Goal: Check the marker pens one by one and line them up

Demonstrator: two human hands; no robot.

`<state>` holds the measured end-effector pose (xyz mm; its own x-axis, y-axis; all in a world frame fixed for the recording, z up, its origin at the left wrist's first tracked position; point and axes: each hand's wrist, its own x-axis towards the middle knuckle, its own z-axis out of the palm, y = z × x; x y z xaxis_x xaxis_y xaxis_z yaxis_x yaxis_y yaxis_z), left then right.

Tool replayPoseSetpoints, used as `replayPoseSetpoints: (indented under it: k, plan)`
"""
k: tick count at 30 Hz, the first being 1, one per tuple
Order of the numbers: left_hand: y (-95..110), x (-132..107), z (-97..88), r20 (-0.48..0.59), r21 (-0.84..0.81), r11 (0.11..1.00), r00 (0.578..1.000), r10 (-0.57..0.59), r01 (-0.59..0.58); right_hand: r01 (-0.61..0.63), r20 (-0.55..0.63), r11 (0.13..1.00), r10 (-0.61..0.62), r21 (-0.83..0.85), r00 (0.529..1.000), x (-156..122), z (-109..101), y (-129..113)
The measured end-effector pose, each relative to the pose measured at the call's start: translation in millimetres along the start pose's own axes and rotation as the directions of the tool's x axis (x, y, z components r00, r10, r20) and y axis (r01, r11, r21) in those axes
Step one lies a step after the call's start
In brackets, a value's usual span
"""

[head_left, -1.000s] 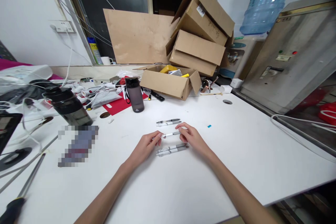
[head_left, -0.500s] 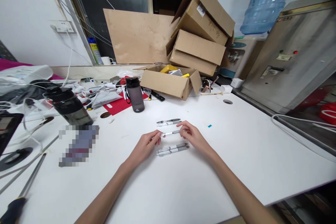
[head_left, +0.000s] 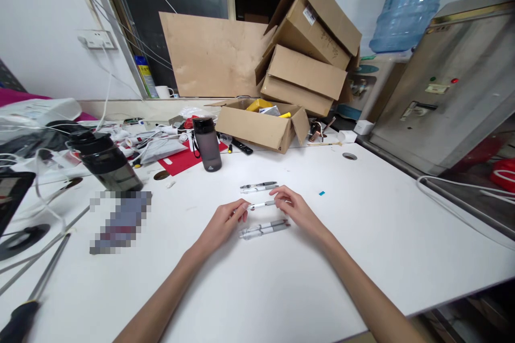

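Toward the left end of the white, flat worktop [head_left: 374, 225], a screwdriver with a black handle [head_left: 24, 315] is lying by the near edge, and a dark translucent bottle with a black lid [head_left: 108, 163] is standing farther back. Next, a smoky-grey plastic bottle [head_left: 208, 146] is standing toward the back edge. Nearer the middle, the left hand [head_left: 225, 220] is pinching, nearly closed, the left end of a slim white pen with a grey grip [head_left: 261, 204]. This pen is sitting between two pens lying on its back-edge side [head_left: 258, 187] and two clear-and-white pens lying on its near-edge side [head_left: 263, 229]. The right hand [head_left: 295, 209] is curling thumb and fingers around its grey end. Toward the right edge, a small blue scrap [head_left: 321, 193] is lying.
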<state>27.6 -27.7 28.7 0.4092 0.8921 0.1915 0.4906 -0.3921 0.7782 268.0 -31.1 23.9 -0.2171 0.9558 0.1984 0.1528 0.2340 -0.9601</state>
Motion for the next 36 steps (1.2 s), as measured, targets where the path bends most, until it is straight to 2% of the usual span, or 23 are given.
replayPoseSetpoints:
  k: [4,9,14,19,25,31,36]
  plan:
    - [-0.7,0.3,0.8,0.005,0.004,1.000,1.000,0.001,-0.001,-0.053,0.029,0.999,0.053,0.010,0.998,0.6,1.1,2.2]
    - [-1.2,-0.2,0.9,-0.003,-0.011,1.000,1.000,0.000,0.000,-0.019,0.014,1.000,0.019,0.014,1.000,0.9,1.6,4.1]
    - [-1.1,-0.4,0.5,0.013,-0.010,1.000,1.000,-0.001,0.001,-0.054,0.036,0.998,0.053,0.011,0.998,0.0,2.5,3.6]
    - [-1.2,-0.6,0.5,0.017,-0.021,1.000,1.000,0.000,0.001,-0.005,0.006,1.000,0.005,0.011,1.000,0.3,3.5,4.1]
    - [-2.9,-0.2,0.4,0.038,-0.028,1.000,0.999,0.005,-0.004,-0.115,0.041,0.993,0.114,0.016,0.993,0.1,3.5,5.4]
    - [-3.3,-0.4,0.2,0.020,-0.030,0.999,0.999,-0.030,0.030,-0.018,0.020,1.000,0.018,0.015,1.000,2.1,2.2,7.6]
    - [-4.2,-0.4,0.0,0.027,-0.026,0.999,0.999,-0.035,0.036,-0.012,0.045,0.999,0.010,0.039,0.999,0.8,2.3,6.6]
